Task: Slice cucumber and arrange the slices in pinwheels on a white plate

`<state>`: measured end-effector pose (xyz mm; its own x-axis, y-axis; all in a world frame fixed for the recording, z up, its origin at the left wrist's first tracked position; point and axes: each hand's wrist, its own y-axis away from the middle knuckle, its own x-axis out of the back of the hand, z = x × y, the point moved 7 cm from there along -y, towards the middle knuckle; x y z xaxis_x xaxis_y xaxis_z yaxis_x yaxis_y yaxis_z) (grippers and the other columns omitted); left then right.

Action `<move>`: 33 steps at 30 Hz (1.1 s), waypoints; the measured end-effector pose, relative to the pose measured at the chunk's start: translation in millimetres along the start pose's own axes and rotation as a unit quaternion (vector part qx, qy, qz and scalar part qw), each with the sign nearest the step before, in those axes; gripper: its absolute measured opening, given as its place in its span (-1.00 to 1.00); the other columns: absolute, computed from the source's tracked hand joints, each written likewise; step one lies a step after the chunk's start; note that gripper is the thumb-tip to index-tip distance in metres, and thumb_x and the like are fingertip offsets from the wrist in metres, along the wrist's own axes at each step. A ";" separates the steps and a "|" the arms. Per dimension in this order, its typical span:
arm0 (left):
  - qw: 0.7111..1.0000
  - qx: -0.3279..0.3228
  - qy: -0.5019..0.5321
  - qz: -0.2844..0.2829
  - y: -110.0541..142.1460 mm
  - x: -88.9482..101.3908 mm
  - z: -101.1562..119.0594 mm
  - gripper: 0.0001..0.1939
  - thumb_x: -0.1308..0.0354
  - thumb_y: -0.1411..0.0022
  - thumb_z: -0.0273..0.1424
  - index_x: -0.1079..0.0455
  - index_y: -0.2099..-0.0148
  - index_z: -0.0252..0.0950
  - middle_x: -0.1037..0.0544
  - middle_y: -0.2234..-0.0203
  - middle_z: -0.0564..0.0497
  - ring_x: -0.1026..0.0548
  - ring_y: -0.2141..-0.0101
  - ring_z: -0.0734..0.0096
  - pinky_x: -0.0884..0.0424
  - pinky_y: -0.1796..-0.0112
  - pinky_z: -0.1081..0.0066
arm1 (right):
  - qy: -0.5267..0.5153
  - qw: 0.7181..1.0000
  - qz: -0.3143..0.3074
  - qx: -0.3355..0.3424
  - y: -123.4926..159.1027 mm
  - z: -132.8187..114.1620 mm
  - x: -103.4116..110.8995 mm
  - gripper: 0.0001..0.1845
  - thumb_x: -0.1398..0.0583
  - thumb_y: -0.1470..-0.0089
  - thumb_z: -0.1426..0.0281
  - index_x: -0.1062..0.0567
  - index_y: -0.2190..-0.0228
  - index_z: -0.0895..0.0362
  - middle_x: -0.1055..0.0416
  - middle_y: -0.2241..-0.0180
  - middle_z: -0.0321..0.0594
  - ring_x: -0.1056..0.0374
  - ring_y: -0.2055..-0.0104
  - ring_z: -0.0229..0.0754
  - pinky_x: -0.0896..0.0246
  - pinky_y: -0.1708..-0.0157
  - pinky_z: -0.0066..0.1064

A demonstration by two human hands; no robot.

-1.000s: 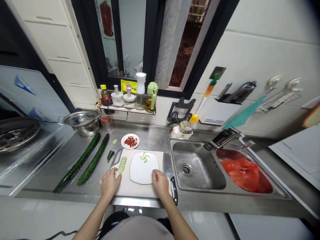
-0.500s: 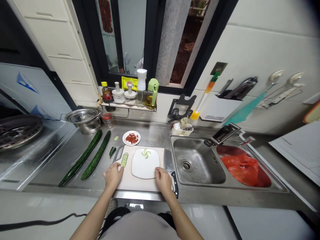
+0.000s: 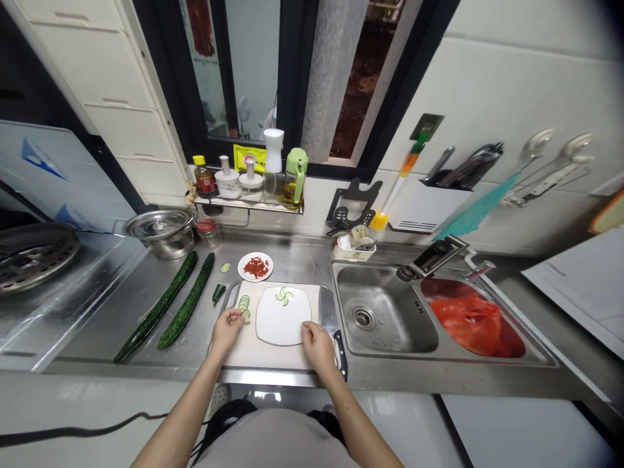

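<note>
On a pale cutting board (image 3: 238, 354) lies a white square plate (image 3: 283, 326). Several curved cucumber pieces (image 3: 283, 296) form a pinwheel near the plate's far edge. Left of the plate, a short row of cucumber slices (image 3: 244, 302) rests on the board. My left hand (image 3: 226, 333) is at the near end of that row, thumb and fingers pinched on a cucumber slice (image 3: 246, 317). With curled fingers, my right hand (image 3: 316, 346) grips the plate's right edge. Beside its wrist is a black knife handle (image 3: 340, 354), with the blade hidden.
Two whole cucumbers (image 3: 188, 302) lie to the left, with a cut cucumber end (image 3: 219, 294) nearby. Behind the board sits a small dish of red berries (image 3: 256, 266). A steel pot (image 3: 166, 234) stands at the back left; the sink (image 3: 387, 312) is to the right.
My left hand has moved slightly up and right, and its fingers have closed on a slice at the near end of the row. My right hand stays at the plate's edge.
</note>
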<state>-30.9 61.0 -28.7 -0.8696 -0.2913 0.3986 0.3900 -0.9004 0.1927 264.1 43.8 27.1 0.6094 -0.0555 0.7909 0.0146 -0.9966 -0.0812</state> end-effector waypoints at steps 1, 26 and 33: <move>0.998 0.000 0.055 -0.019 -0.5 -3.5 3.5 -0.60 -0.26 0.10 -0.08 -0.37 0.32 -0.29 -0.51 0.52 0.01 -0.49 0.43 0.38 -0.36 0.33 0.42 | -0.007 1.000 -0.001 0.005 -2.6 -3.8 0.9 -0.67 0.00 -0.20 0.32 -0.55 0.27 0.12 -0.53 0.32 -0.18 -0.41 0.31 -0.18 -0.18 0.28 -0.43; 0.979 -0.063 0.114 -0.157 28.5 -49.4 79.1 -0.59 -0.25 0.07 -0.05 -0.40 0.33 -0.30 -0.51 0.48 0.01 -0.46 0.42 0.42 -0.37 0.35 0.43 | -0.121 0.981 -0.070 0.135 -43.7 -71.6 -6.8 -0.89 -0.16 -0.13 0.42 -0.50 0.40 0.11 -0.44 0.30 -0.24 -0.27 0.14 -0.16 -0.13 0.11 -0.36; 0.962 0.076 0.171 -0.198 40.9 -72.2 68.5 -0.44 -0.19 0.02 0.00 -0.41 0.11 -0.34 -0.57 0.49 -0.01 -0.39 0.55 0.51 -0.17 0.53 0.51 | -0.105 0.979 -0.073 0.157 -41.0 -68.4 -1.2 -0.87 -0.16 -0.15 0.41 -0.54 0.34 0.09 -0.43 0.24 -0.20 -0.26 0.07 -0.14 -0.11 0.03 -0.31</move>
<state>68.5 67.3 11.8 -0.9977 -0.0487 -0.0466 0.0255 -0.9131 0.4070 208.5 80.5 71.0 0.7319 0.1327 0.6683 0.3361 -0.9235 -0.1847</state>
